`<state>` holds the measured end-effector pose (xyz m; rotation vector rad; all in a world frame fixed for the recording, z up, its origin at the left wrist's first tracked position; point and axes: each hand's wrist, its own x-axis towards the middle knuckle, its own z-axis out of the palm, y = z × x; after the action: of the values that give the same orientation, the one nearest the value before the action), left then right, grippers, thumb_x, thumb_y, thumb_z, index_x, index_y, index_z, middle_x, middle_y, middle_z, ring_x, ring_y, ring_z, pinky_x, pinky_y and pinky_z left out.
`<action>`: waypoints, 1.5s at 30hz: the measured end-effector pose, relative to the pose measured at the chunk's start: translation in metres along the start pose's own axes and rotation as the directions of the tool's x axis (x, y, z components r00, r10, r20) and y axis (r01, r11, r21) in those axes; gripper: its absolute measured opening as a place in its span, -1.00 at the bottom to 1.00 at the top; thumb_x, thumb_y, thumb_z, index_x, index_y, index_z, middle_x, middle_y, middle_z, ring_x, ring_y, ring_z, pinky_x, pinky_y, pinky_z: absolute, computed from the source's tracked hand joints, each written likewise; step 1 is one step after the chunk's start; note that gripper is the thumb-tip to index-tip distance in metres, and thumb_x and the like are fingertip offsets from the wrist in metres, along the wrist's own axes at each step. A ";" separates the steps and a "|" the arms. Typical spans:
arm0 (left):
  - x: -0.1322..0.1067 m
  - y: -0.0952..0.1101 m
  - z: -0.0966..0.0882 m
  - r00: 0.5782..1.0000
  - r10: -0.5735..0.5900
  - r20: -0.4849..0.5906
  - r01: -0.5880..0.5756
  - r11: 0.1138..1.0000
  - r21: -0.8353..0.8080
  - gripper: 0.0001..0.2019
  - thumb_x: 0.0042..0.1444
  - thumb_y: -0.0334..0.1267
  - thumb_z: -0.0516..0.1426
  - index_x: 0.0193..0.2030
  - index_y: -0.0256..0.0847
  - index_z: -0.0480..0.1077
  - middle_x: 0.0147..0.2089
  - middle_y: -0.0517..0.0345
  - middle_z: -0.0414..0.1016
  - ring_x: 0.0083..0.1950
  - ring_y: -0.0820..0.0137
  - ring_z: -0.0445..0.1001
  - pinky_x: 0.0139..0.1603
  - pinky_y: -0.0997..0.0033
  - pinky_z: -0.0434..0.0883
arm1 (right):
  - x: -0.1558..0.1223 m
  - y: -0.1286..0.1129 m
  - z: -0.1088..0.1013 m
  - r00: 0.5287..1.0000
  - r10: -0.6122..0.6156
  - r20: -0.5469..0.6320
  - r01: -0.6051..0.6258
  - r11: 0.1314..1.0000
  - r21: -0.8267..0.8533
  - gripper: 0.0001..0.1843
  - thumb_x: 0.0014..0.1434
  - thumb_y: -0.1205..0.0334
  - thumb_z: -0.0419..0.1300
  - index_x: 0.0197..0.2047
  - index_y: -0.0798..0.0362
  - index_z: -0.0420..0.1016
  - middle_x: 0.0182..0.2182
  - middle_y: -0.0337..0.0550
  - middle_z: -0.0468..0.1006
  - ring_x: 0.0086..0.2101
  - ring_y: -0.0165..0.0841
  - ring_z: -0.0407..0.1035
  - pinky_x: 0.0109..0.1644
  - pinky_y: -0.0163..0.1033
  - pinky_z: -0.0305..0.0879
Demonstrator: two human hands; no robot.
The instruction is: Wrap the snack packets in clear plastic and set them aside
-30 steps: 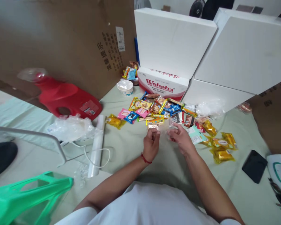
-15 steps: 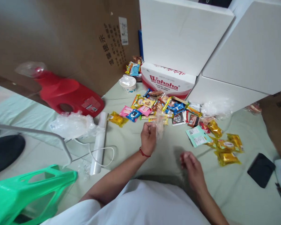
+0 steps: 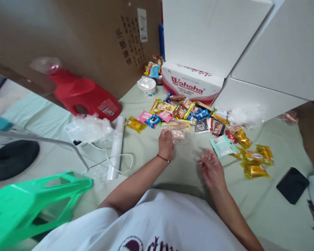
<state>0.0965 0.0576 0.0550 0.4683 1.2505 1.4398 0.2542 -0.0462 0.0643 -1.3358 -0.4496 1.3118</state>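
Observation:
My left hand (image 3: pixel 166 144) is closed in a pinch on the top edge of a thin clear plastic bag (image 3: pixel 187 146), just in front of a heap of several colourful snack packets (image 3: pixel 183 113). My right hand (image 3: pixel 211 168) is lower and to the right, fingers bent and pinching the bag's other edge; the film is faint there. Both hands hover over a pale green sheet (image 3: pixel 151 153). A teal packet (image 3: pixel 222 146) lies right of my right hand, with several gold packets (image 3: pixel 253 160) beyond it.
A white roll (image 3: pixel 116 148), crumpled clear plastic (image 3: pixel 89 129) and a white cable lie at the left. A red stool (image 3: pixel 86 97) and a green stool (image 3: pixel 28 205) stand further left. A Wahaha box (image 3: pixel 192 85), white foam boxes (image 3: pixel 211 31), a paper cup (image 3: pixel 147 87) and a black phone (image 3: pixel 291 184) are nearby.
My right hand let go and dropped toward my body, then came back up to the bag's edge. My left hand kept its hold on the bag. The view tilted down slightly.

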 end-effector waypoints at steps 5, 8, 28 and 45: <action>0.003 -0.012 -0.001 0.988 -0.155 -0.005 0.155 0.987 -0.034 -0.55 0.15 0.15 0.30 -0.37 -0.13 0.23 -0.57 0.41 0.13 -0.61 0.56 0.06 -0.57 0.51 0.06 | -0.046 0.047 -0.032 0.998 0.070 0.000 -0.065 0.930 -0.362 -0.36 -0.01 -0.09 0.44 0.07 -0.01 0.43 -0.36 -0.26 0.48 -0.44 -0.35 0.33 -0.37 -0.22 0.30; -0.006 -0.011 0.001 0.990 -0.137 0.034 0.138 0.990 -0.019 -0.54 0.14 0.18 0.31 -0.34 -0.12 0.25 -0.57 0.41 0.13 -0.62 0.57 0.03 -0.61 0.50 -0.02 | -0.050 0.026 -0.043 0.957 -0.288 -0.041 0.201 0.756 -0.623 -0.47 0.14 -0.10 0.35 0.09 -0.02 0.47 -0.17 -0.12 0.50 -0.29 -0.29 0.37 -0.13 -0.11 0.39; -0.020 -0.004 -0.030 0.985 -0.080 0.150 0.073 0.996 0.053 -0.41 -0.13 0.28 0.42 -0.25 -0.11 0.32 -0.61 0.49 0.12 -0.67 0.59 0.06 -0.64 0.50 -0.04 | 0.056 -0.025 -0.035 0.784 -0.474 0.400 0.566 0.283 -0.774 -0.41 0.18 -0.13 0.29 0.17 0.02 0.52 0.08 0.11 0.50 0.12 0.00 0.33 0.20 0.17 0.30; 0.010 0.012 -0.063 0.936 -0.148 0.320 0.103 0.983 0.154 -0.50 -0.25 -0.31 0.47 -0.17 -0.14 0.37 -0.52 0.48 0.14 -0.56 0.59 0.07 -0.51 0.56 0.14 | 0.046 -0.061 -0.058 0.988 0.117 0.100 -0.059 0.887 -0.458 -0.41 -0.23 -0.22 0.56 -0.32 0.03 0.54 -0.62 -0.35 0.36 -0.49 -0.30 0.47 -0.50 -0.32 0.29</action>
<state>0.0360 0.0418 0.0393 0.6800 1.0878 1.1177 0.3436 -0.0157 0.0818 -1.6796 -0.8312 1.4251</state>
